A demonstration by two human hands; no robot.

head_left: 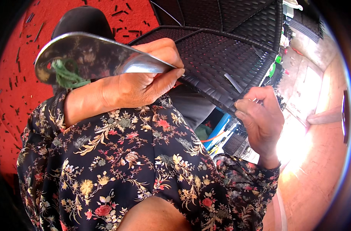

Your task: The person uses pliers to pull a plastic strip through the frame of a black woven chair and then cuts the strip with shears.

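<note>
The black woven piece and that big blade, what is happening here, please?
A person in a dark floral top works on a black woven wicker panel. The left hand holds a broad metal knife, with a green cord tied at its end, and the blade's tip is at the panel's edge. The right hand pinches the panel's lower edge, where loose strips stick out. Small dark offcuts lie on the red floor.
</note>
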